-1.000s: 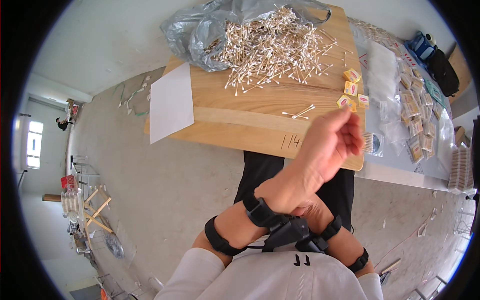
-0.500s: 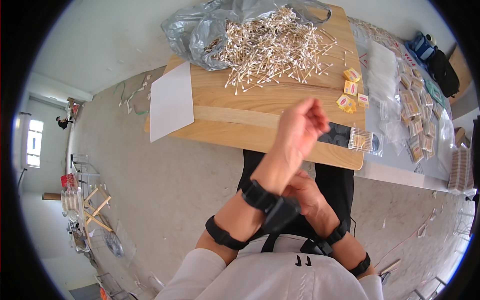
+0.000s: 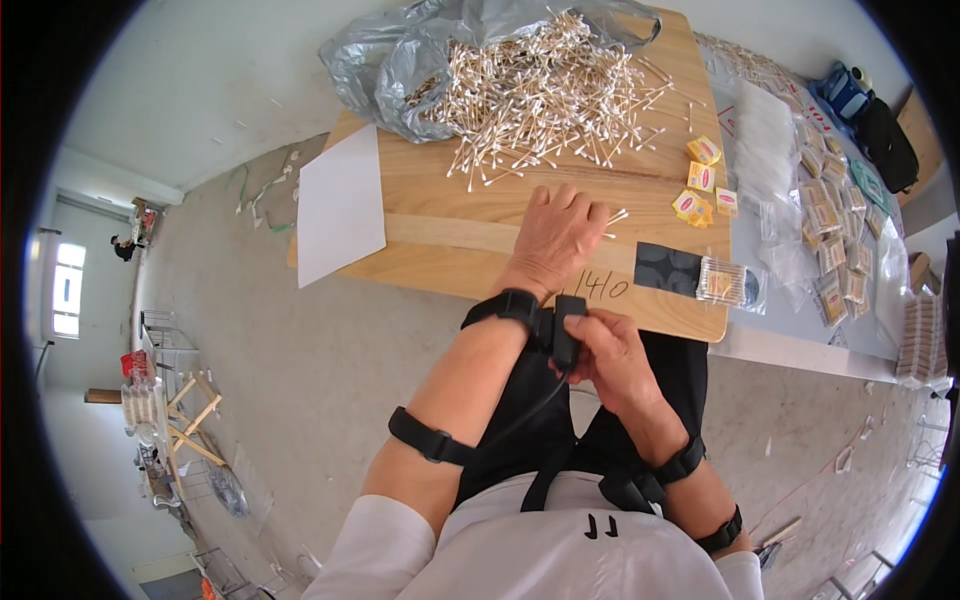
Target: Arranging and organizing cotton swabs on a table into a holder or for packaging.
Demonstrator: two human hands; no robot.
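Observation:
Palm down over the front of the wooden table, my left hand (image 3: 560, 235) has its fingers curled. Cotton swabs (image 3: 617, 220) stick out from beneath its right side; their other ends are hidden by the hand. A black strap with a small black box (image 3: 568, 325) sits on my left wrist. My right hand (image 3: 612, 362) pinches that box, thumb on its face, just off the table's front edge. Farther back lies a large heap of cotton swabs (image 3: 545, 95), spilling out of a grey plastic bag (image 3: 375, 75).
A white sheet (image 3: 342, 210) overhangs the table's left edge. At right lie small yellow boxes (image 3: 702, 177), a dark patterned strip (image 3: 665, 268) and a clear pack of swabs (image 3: 722, 280). A side table (image 3: 770, 335) holds several filled packs (image 3: 832, 255) and clear bags (image 3: 765, 150).
My left hand has turned palm down and moved left, uncovering swab tips, the dark strip and handwriting on the table. My right hand has risen from below the left wrist and now grips the box.

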